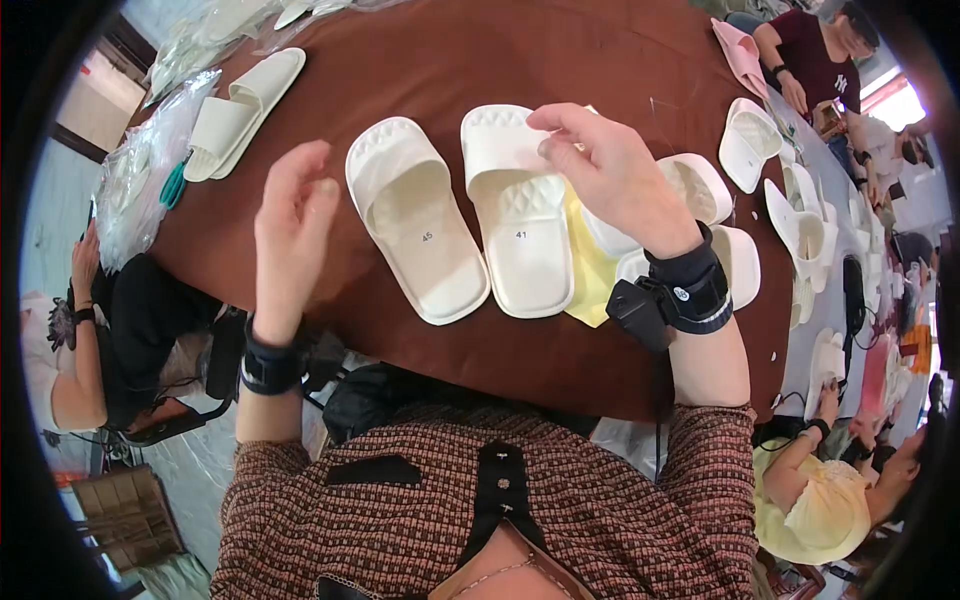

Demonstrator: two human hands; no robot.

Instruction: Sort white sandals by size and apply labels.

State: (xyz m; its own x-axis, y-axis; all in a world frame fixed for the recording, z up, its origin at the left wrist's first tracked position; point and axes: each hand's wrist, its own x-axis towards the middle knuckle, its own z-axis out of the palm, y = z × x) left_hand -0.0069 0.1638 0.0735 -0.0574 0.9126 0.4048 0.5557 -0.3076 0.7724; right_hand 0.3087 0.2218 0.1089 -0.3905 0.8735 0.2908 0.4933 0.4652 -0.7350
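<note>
Two white slide slippers lie side by side on the brown table in front of me, toes pointing away. The left slipper (428, 255) tilts a little, and its heel meets the edge of the right slipper (525, 255). My left hand (292, 225) hovers left of the left slipper, fingers loosely bent and holding nothing. Over the right slipper's strap, near its right edge, is my right hand (612, 165), thumb and fingers apart with nothing between them. I cannot tell whether its fingertips touch the strap. A yellow sheet (592, 285) sticks out beside the right slipper.
More white slippers (742, 265) lie beyond my right wrist, partly hidden. A stacked white pair (225, 135) sits at the far left, near teal-handled scissors (174, 186) and clear plastic bags (135, 195). Other people work along the right side, beside more slippers (750, 145).
</note>
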